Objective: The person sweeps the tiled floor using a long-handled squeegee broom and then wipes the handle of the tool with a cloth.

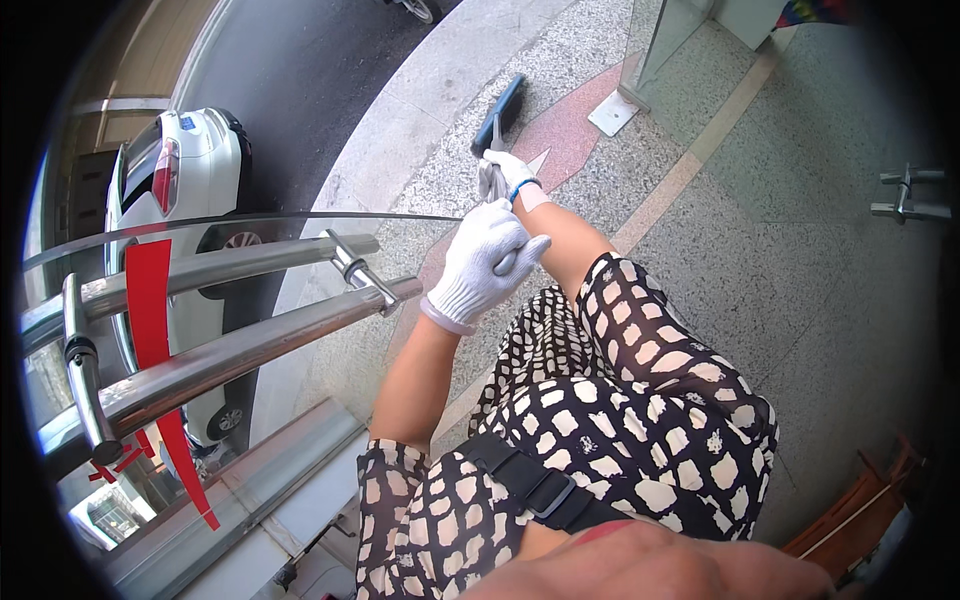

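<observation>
A broom [500, 116] with a long, dark blue head and a grey handle reaches down to the speckled stone floor in front of me. Both hands wear white knitted gloves. My left hand [482, 258] is wrapped round the top of the handle, whose rounded grey end shows beside the thumb. Farther off and lower on the same handle, my right hand [510, 172] is closed, with a blue band at its wrist. Much of the handle is hidden by the hands, and the head's underside is out of sight.
At left stands a glass door with steel bar handles [250, 345] and a red strip [150, 300]. Beyond it is a white car [190, 170] on the road. A glass panel with a metal floor fitting [613, 113] stands ahead; brown wooden furniture [850, 510] is lower right.
</observation>
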A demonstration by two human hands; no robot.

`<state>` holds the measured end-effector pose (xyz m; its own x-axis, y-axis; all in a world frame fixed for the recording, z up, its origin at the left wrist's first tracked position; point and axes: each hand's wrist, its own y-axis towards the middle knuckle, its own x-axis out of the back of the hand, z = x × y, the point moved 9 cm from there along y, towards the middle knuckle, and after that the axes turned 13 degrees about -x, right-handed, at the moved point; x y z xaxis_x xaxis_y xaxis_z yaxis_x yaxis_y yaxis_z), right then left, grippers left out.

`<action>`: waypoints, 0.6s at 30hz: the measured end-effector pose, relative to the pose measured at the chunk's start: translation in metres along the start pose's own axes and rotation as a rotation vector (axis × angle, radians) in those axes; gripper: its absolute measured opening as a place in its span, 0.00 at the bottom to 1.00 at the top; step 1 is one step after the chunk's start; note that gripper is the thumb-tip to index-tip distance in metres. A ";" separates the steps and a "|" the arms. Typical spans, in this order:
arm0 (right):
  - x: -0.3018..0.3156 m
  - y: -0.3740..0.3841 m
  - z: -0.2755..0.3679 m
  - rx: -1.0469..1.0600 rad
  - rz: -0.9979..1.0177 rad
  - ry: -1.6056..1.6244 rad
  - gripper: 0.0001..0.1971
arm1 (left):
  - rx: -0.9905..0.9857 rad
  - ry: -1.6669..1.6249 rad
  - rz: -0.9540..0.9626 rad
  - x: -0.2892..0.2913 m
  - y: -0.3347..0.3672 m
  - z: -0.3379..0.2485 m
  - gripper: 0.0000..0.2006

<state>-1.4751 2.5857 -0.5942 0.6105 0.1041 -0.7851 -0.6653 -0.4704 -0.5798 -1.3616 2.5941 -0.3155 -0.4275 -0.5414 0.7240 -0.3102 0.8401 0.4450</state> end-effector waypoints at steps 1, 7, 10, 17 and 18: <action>0.010 0.020 0.029 0.071 0.031 -0.054 0.15 | 0.021 0.026 0.004 -0.018 0.005 0.026 0.15; -0.012 -0.009 0.002 -0.196 0.235 0.025 0.08 | 0.131 0.028 0.104 -0.038 0.006 0.045 0.10; -0.030 -0.066 -0.002 -0.135 0.209 -0.012 0.07 | 0.091 -0.007 0.139 -0.025 0.029 0.006 0.10; -0.055 -0.127 -0.047 -0.208 0.081 0.079 0.14 | 0.115 -0.182 -0.194 0.042 0.052 -0.033 0.06; -0.057 -0.123 -0.045 -0.194 0.076 0.059 0.14 | 0.134 -0.166 -0.224 0.048 0.051 -0.029 0.06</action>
<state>-1.4087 2.5982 -0.4679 0.5896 0.0131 -0.8076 -0.6189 -0.6352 -0.4621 -1.3736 2.6116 -0.2426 -0.4651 -0.7200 0.5151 -0.5170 0.6932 0.5021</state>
